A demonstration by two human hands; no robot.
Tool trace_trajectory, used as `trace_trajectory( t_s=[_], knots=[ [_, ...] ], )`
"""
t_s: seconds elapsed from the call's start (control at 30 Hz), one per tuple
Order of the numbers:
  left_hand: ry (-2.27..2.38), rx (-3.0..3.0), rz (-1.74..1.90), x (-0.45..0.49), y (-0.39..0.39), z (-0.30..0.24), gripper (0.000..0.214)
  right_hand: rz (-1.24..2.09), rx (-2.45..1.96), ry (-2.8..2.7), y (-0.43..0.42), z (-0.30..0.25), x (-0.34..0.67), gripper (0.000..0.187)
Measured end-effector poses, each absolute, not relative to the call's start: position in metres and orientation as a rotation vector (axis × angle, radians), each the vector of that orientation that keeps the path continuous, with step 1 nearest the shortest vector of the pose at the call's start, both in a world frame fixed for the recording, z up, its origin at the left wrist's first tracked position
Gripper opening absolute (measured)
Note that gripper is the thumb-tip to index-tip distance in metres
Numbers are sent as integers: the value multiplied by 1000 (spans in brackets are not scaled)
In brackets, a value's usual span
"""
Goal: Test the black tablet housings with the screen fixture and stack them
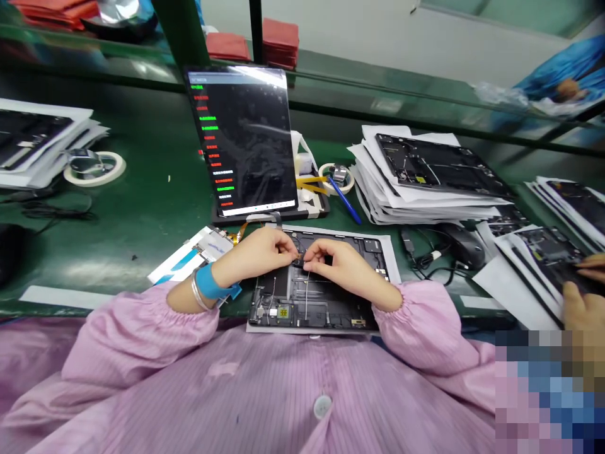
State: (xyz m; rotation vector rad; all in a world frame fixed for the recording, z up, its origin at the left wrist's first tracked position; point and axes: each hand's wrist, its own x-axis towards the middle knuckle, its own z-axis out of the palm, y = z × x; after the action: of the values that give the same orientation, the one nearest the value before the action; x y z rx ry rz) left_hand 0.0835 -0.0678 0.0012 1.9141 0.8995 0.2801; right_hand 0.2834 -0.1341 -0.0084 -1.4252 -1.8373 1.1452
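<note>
An open black tablet housing [331,296] lies in front of me on a white sheet, its inside facing up with thin white cables and a yellow-marked square part showing. Over its upper middle, my left hand [267,251] is closed in a pinch at a small black part [298,262]. From the other side, my right hand [338,261] pinches at the same part, thumb and fingertips together. Fingers cover most of the part, so its exact kind does not show. A blue wrist strap [212,282] is around my left wrist.
Behind the housing stands a lit screen [246,139]. A board with ribbon cables [205,252] lies left. Right are stacked housings with white sheets [425,173], a blue pen [344,200], a tape roll [347,183] and a mouse [460,244]. A co-worker's hand [583,309] is far right.
</note>
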Motion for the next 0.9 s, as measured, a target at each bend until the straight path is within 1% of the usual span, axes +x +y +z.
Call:
trace_trajectory(
  t_s=[0.63, 0.9],
  knots=[
    [862, 1910, 340, 83, -72, 4, 15, 1294, -1440, -1678, -131, -4, 284, 12],
    [843, 1925, 338, 83, -74, 5, 15, 1288, -1456, -1676, -131, -5, 284, 10]
  ],
)
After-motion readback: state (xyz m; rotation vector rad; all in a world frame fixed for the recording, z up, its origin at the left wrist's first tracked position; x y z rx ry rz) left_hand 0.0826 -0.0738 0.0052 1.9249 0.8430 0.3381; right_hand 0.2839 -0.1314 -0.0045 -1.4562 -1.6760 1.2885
